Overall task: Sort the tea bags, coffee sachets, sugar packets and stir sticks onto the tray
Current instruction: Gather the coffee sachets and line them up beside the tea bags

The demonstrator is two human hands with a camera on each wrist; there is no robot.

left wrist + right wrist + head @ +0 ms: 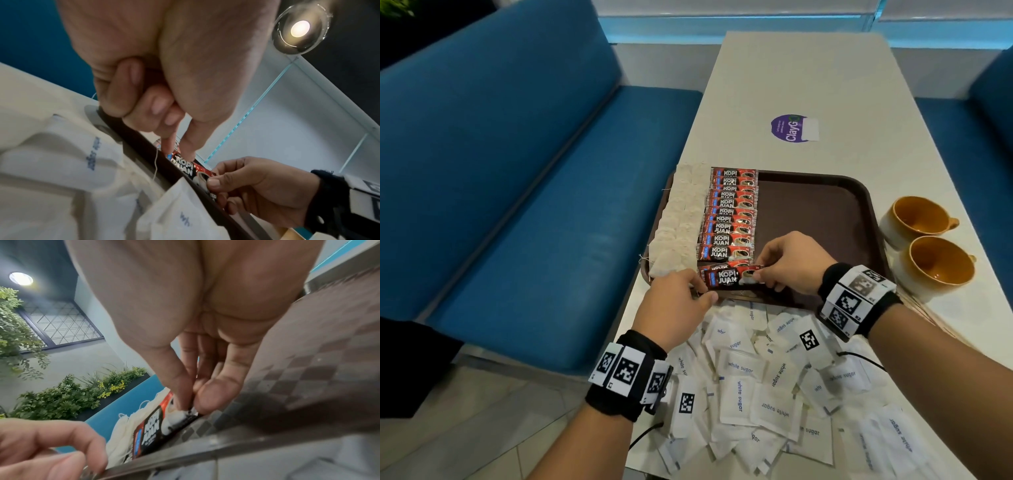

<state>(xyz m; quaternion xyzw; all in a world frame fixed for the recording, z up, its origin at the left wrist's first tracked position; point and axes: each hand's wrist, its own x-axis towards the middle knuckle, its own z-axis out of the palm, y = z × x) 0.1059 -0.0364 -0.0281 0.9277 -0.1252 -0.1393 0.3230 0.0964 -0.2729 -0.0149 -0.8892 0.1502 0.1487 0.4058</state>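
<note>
Head view, risk: the coffee sachet (729,278) being set down at the near end of the coffee row (731,212) sits tilted against its neighbours; released askew, it would likely overlap the one behind or slide onto the near rim of the tray (815,205).
Head view, risk 2: the sugar packets (763,387) lie heaped on the counter (801,78) right against that rim; a dragged wrist could push some onto the tray unsorted.
Head view, sorted: the tea bags (678,219) fill the tray's left column, their strings trailing over the edge, so they could snag.
Head view, unsorted: stir sticks cannot be made out.
Head view, bystanders: two mugs (924,240) stand right of the tray.
Left wrist view, left hand (164,68): outer fingers curled in, forefinger and thumb extended down, tips on the sachet's left end; whether pinching or only pressing, cannot tell.
Left wrist view, right hand (259,183): curled, thumb on top of the sachet's right end.
Right wrist view, right hand: thumb and forefinger closed in a pinch on the sachet's crimped edge, just above the tray floor.
</note>
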